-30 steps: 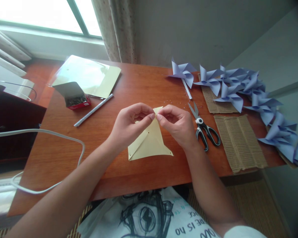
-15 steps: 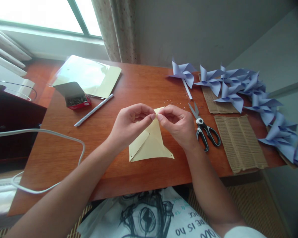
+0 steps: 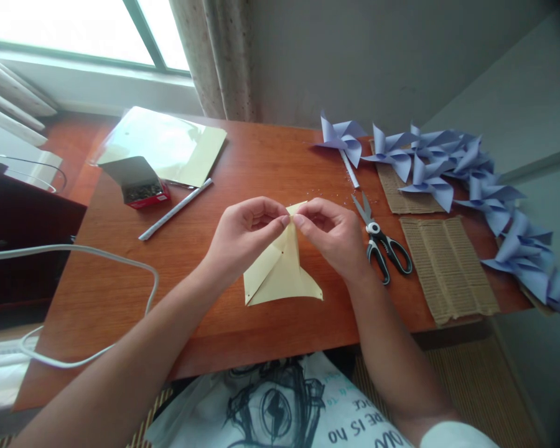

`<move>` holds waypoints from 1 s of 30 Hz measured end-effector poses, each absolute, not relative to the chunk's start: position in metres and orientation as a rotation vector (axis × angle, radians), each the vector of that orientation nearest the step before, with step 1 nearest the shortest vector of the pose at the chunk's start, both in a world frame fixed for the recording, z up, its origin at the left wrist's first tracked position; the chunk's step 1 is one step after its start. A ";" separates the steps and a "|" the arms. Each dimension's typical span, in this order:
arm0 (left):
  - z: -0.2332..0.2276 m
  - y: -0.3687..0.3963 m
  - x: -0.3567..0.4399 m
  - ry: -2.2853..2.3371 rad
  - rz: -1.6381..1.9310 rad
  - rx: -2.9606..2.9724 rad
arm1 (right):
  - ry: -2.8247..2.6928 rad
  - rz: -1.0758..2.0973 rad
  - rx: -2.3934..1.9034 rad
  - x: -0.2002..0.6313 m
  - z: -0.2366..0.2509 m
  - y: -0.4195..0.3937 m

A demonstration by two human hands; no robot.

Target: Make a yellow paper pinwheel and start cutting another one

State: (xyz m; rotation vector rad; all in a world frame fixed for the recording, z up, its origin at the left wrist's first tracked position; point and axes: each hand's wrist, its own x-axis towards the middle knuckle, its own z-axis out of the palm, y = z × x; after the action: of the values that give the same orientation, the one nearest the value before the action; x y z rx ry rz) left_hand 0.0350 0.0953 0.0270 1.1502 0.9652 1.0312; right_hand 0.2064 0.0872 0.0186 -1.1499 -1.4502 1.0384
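A pale yellow paper sheet (image 3: 280,280), cut with slits and dotted with small holes at its centre and corners, lies on the table in front of me. My left hand (image 3: 254,230) pinches its far edge between thumb and forefinger. Just beside it, my right hand (image 3: 329,230) pinches the same paper, the fingertips of both hands nearly touching. The paper rises and bends towards the fingers, while its near corners rest on the wood. Whether a pin sits between the fingertips is too small to tell.
Right of my hands lie open scissors (image 3: 376,230) and corrugated cardboard (image 3: 448,270). Several purple paper pinwheels (image 3: 429,180) stand along the right side. At left are a red box of small pins (image 3: 144,193), a rolled paper stick (image 3: 175,210), yellow sheets in plastic (image 3: 205,152) and a white cable (image 3: 98,250).
The yellow paper's right part has bent further, its near right corner drawn slightly inward to the left. Both hands keep their pinch in almost the same place.
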 end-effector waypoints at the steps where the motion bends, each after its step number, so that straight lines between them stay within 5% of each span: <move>1: 0.027 0.095 0.035 0.976 1.032 1.157 | -1.454 1.035 -1.166 0.211 0.020 0.088; 14: 0.023 0.095 0.036 1.040 1.003 1.292 | -1.693 0.141 -2.244 0.350 0.002 0.008; 23: 0.024 0.094 0.038 1.031 1.016 1.341 | -1.647 0.174 -2.317 0.336 0.003 0.012; 30: 0.029 0.092 0.038 0.968 1.012 1.210 | -1.233 0.804 -1.614 0.308 0.010 0.010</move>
State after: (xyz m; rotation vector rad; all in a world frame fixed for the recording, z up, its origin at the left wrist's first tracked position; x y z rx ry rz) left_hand 0.0383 0.0915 0.0294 1.2104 0.9675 1.0120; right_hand 0.3080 0.0103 0.0101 -1.6137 -1.2326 0.8036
